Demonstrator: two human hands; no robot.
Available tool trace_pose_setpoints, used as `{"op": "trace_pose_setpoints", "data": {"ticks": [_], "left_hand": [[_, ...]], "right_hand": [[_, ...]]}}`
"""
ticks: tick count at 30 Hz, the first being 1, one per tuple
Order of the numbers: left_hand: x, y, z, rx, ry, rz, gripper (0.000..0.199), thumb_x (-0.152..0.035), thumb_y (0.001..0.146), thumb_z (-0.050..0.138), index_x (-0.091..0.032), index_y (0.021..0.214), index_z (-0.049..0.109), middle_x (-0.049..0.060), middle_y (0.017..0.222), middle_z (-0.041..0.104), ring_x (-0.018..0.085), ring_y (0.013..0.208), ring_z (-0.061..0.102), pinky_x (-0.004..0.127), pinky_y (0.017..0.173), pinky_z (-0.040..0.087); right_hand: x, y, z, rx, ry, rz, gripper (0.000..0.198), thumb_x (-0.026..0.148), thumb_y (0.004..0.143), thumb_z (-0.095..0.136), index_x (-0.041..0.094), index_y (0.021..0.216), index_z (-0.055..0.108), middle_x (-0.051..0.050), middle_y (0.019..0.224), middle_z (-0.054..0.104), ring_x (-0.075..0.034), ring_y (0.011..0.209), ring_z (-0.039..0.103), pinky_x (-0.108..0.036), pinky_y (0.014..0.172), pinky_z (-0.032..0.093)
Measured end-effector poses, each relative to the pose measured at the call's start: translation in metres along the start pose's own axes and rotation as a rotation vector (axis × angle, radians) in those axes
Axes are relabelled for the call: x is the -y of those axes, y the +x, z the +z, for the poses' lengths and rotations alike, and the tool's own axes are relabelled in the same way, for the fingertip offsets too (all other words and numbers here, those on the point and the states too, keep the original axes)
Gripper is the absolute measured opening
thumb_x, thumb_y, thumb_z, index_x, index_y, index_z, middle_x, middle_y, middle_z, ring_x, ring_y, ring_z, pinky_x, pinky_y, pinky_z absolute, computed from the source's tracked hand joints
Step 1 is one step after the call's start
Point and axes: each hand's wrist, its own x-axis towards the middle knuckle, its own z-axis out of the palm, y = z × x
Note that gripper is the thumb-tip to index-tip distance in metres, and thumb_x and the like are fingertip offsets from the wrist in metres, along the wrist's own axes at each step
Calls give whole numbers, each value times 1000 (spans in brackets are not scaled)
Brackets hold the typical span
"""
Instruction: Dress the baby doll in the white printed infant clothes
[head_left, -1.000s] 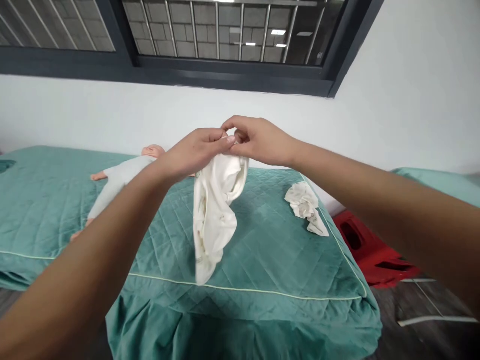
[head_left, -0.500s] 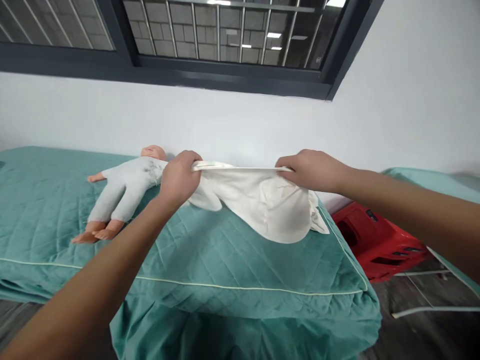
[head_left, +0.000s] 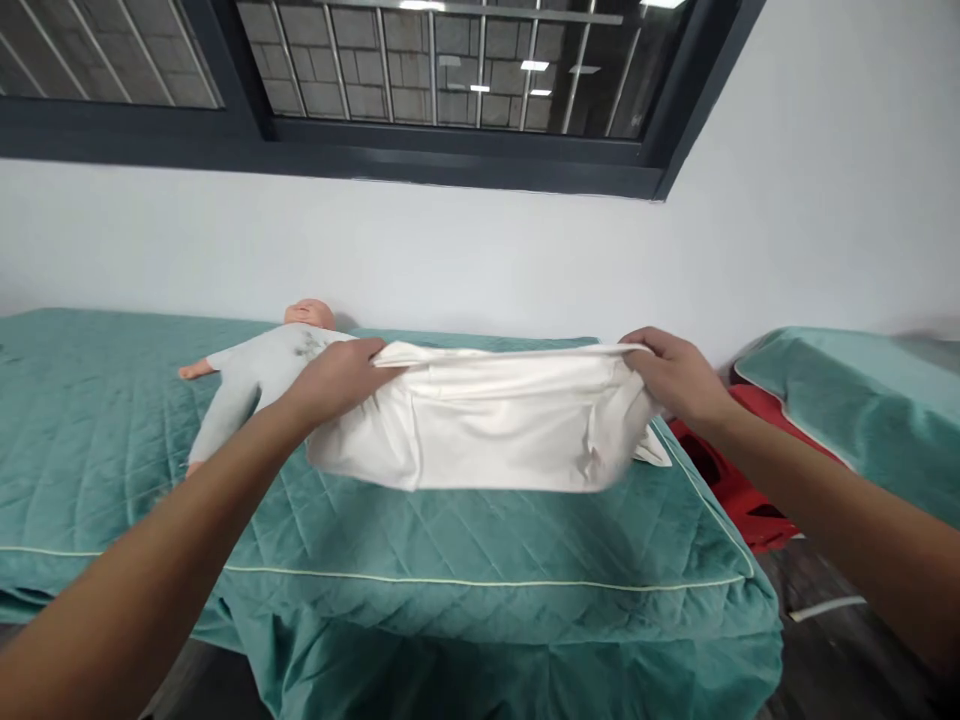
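Observation:
A white cloth (head_left: 506, 425), perhaps a small garment, is stretched between my two hands above the green bed. My left hand (head_left: 341, 380) pinches its upper left corner, while my right hand (head_left: 671, 375) grips the upper right one. The cloth hangs down in folds, its lower edge slightly blurred. To the left, a baby doll (head_left: 262, 365) in a pale suit lies on its back; my left forearm hides its lower legs. Another piece of white fabric (head_left: 654, 448) shows on the bed behind the cloth's right end.
The quilted green bed cover (head_left: 480, 540) has a pale piped edge. At right, beyond my forearm, stand a red plastic object (head_left: 739, 490) and a second green-covered surface (head_left: 885, 400). A white wall (head_left: 480, 250) and a barred window (head_left: 450, 150) rise behind the bed.
My hands have moved apart, the right one farther right and the left one slightly left. The cloth, earlier bunched and drooping, is now spread wider between them.

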Motion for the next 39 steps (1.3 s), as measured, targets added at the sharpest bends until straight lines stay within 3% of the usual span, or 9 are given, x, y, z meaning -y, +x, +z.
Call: {"op": "trace_pose_setpoints", "data": {"ticks": [4, 8, 10, 14, 19, 25, 28, 31, 39], "left_hand": [[17, 5, 31, 290, 171, -102, 38, -57, 83, 58, -21, 94, 68, 11, 104, 71, 33, 95, 65, 39, 83, 47], [9, -13, 101, 79, 388, -71, 29, -22, 90, 47, -15, 110, 66, 21, 120, 65, 38, 116, 59, 48, 92, 48], [-1, -25, 136, 110, 298, 35, 32, -15, 92, 38, -15, 109, 66, 18, 118, 66, 31, 115, 60, 43, 95, 48], [-12, -29, 178, 105, 180, 48, 35, -15, 93, 39, -13, 118, 63, 15, 127, 64, 29, 119, 59, 43, 105, 45], [-11, -12, 192, 48, 166, -77, 38, -25, 97, 39, -10, 125, 59, 18, 131, 61, 32, 125, 55, 45, 107, 43], [-19, -21, 202, -148, 142, -80, 53, -29, 98, 35, -10, 148, 41, 19, 150, 47, 35, 139, 43, 49, 112, 39], [-21, -26, 198, -227, 140, -61, 57, -30, 98, 36, -11, 152, 35, 19, 152, 45, 36, 140, 41, 49, 113, 38], [-20, -25, 194, -254, 152, -54, 59, -32, 99, 36, -10, 153, 34, 19, 151, 46, 37, 139, 41, 49, 113, 38], [-12, 7, 204, -190, 134, -102, 63, -36, 99, 36, -10, 156, 29, 19, 157, 38, 38, 145, 35, 51, 114, 38]], "right_hand": [[-11, 0, 55, 224, -156, 2, 26, 24, 87, 47, 20, 103, 68, -7, 102, 73, -23, 93, 64, -32, 83, 46], [7, -21, 125, 238, -442, -130, 35, 18, 91, 45, 12, 120, 62, -18, 128, 63, -29, 113, 56, -39, 95, 43], [24, -35, 156, 297, -471, -243, 40, 16, 92, 45, 11, 129, 58, -18, 141, 54, -30, 126, 49, -40, 104, 39], [52, -51, 201, 447, -472, -125, 39, 21, 99, 39, 3, 124, 61, -26, 127, 62, -34, 121, 55, -45, 100, 44], [60, -28, 223, 485, -503, 65, 44, 32, 100, 41, 1, 112, 70, -30, 108, 69, -40, 107, 65, -49, 86, 50], [59, -25, 236, 348, -496, 212, 68, 46, 99, 41, -7, 141, 43, -39, 146, 41, -46, 137, 43, -55, 108, 39], [56, -41, 245, 133, -343, 188, 69, 40, 97, 44, -1, 150, 27, -34, 160, 17, -44, 150, 21, -54, 116, 30], [51, -49, 249, -51, -167, 136, 59, 36, 96, 43, 0, 142, 36, -33, 161, 14, -41, 152, 14, -56, 118, 25], [26, -24, 249, -52, -174, -20, 59, 38, 100, 35, 6, 149, 31, -28, 162, 15, -35, 153, 15, -54, 118, 29]]}}
